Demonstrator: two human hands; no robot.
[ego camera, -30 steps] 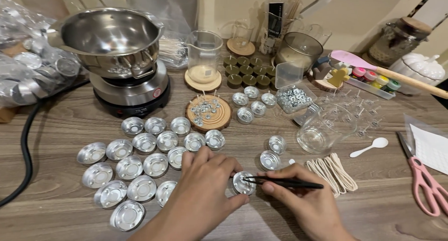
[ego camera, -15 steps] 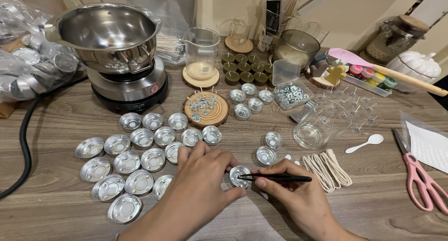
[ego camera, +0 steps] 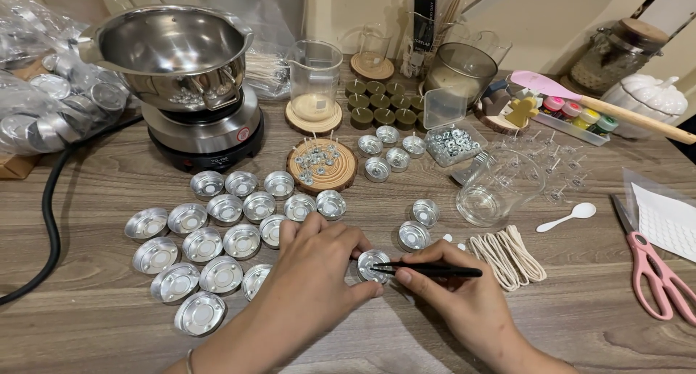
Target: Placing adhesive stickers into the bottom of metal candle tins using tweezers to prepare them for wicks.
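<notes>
We are putting something small into the little tin cup (ego camera: pixel 374 265) near the string bundle (ego camera: pixel 507 248). Our left hand (ego camera: pixel 312 287) pinches the cup's rim. Our right hand (ego camera: pixel 449 294) grips black tweezers (ego camera: pixel 435 270), whose tip must press down gently inside.

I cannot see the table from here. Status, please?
Left hand steadies small metal cup. Right hand holds black tweezers, tips in cup. Nothing blocking.

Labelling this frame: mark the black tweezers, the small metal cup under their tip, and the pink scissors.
black tweezers (ego camera: pixel 435 269), head view, mid-shaft.
small metal cup (ego camera: pixel 371 264), head view, inner base.
pink scissors (ego camera: pixel 652 272), head view, handle.
</notes>
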